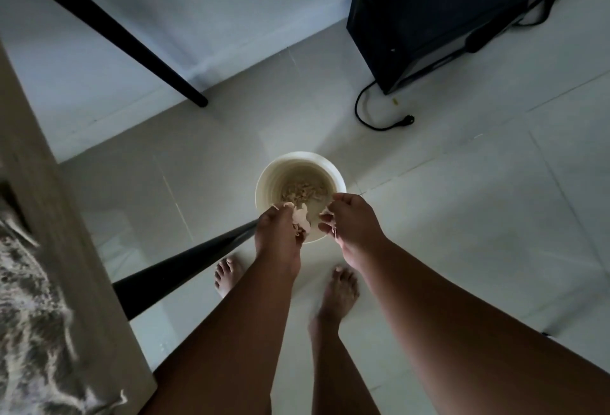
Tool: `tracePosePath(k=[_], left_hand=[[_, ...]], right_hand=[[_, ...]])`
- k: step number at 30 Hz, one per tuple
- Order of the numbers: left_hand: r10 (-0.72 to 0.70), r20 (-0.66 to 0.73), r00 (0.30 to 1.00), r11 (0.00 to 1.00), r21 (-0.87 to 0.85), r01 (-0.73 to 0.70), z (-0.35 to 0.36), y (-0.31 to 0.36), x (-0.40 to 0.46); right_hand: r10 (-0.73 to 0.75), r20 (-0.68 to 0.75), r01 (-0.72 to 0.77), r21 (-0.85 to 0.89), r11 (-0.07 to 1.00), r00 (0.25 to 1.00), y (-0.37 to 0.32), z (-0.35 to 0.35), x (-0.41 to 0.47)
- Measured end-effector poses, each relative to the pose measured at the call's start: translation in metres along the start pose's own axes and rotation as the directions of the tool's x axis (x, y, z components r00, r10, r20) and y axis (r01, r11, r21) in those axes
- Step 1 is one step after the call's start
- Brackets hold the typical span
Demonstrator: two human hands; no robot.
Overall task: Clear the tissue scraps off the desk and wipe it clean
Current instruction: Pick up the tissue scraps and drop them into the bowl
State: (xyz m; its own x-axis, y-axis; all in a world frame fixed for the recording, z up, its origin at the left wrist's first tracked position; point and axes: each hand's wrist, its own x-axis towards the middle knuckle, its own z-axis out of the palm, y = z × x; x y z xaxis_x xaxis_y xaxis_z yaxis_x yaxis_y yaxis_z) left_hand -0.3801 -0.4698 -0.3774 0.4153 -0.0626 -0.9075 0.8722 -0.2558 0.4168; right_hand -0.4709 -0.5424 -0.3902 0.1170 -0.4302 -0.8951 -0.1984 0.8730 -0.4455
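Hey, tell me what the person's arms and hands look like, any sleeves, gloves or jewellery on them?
Both forearms are bare, with no sleeve showing in this view. The left hand and right hand wear no gloves. No watch, bracelet or ring is visible, though the dim light hides fine detail.

Both forearms are bare, with no sleeves, rings or watch on the hands; below the hands, both feet [338, 292] are bare.
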Motion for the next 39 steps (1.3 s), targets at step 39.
tracePosePath(k=[39], left_hand=[[0.286,0.368,0.884,0.907,0.193,-0.374,-0.037,0.108,-0.302]], right_hand=[[-0.327,0.162,0.359,-0.248,0.900,0.931,-0.128,-0.018,-0.282]])
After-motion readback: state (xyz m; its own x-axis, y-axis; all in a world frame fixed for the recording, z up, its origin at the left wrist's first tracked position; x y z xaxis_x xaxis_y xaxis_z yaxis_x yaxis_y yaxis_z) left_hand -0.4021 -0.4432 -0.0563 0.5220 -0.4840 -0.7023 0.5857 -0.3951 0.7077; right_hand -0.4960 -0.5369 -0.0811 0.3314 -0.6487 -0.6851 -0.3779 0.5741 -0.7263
